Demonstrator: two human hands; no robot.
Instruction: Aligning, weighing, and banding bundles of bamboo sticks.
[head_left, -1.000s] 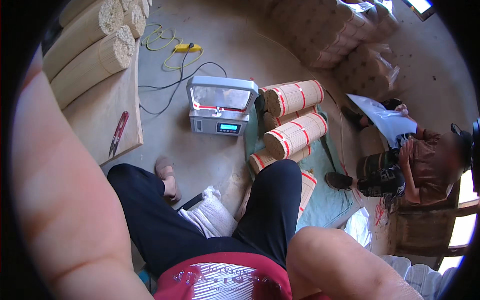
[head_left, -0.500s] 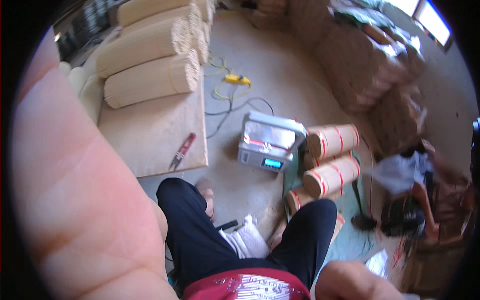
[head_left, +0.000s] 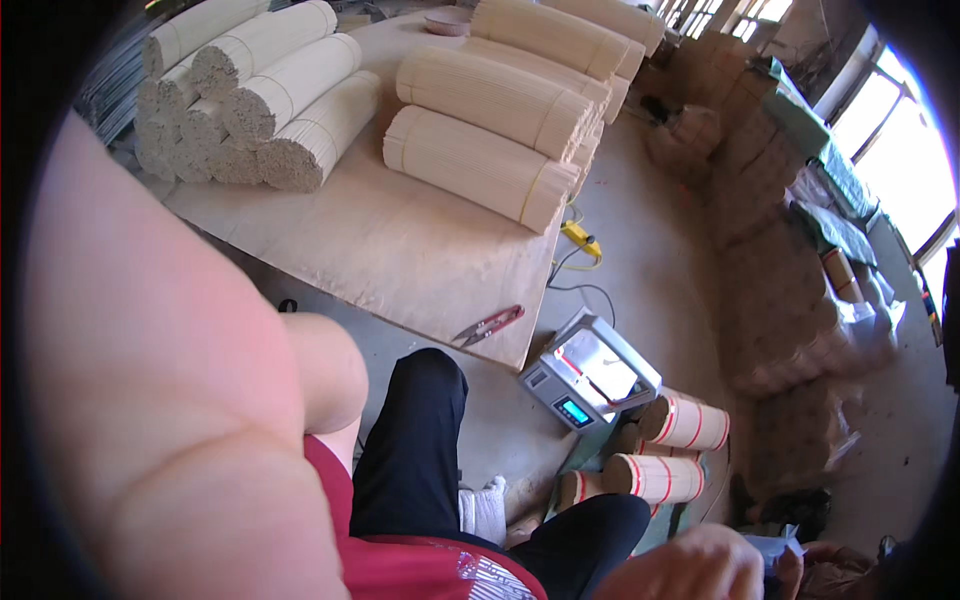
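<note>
My left arm is raised, its wrist and lower palm (head_left: 190,400) filling the left side close to the camera; the fingers lie out of view. At the bottom edge my right hand (head_left: 690,568) is closed with its fingers curled, and what it holds, if anything, is hidden. Beyond my knees, red-handled thread snips (head_left: 490,326) lie at the corner of the wooden table (head_left: 400,255). A grey scale-like device with a small blue display (head_left: 573,411) stands on the floor. Beside it lie round brown bundles with red bands (head_left: 660,478), nearest to my right hand.
Tied bundles of thin pale sticks (head_left: 480,165) are stacked on the table, with another pile (head_left: 300,130) to the left. A yellow power strip (head_left: 580,238) and cords lie past the table edge. Wrapped stacks (head_left: 770,290) line the right wall. Another person (head_left: 840,570) is at lower right.
My view has swung left, bringing more of the table and its stick bundles into sight. The device and banded bundles now appear lower. My left arm stays raised; my right hand shows more fully.
</note>
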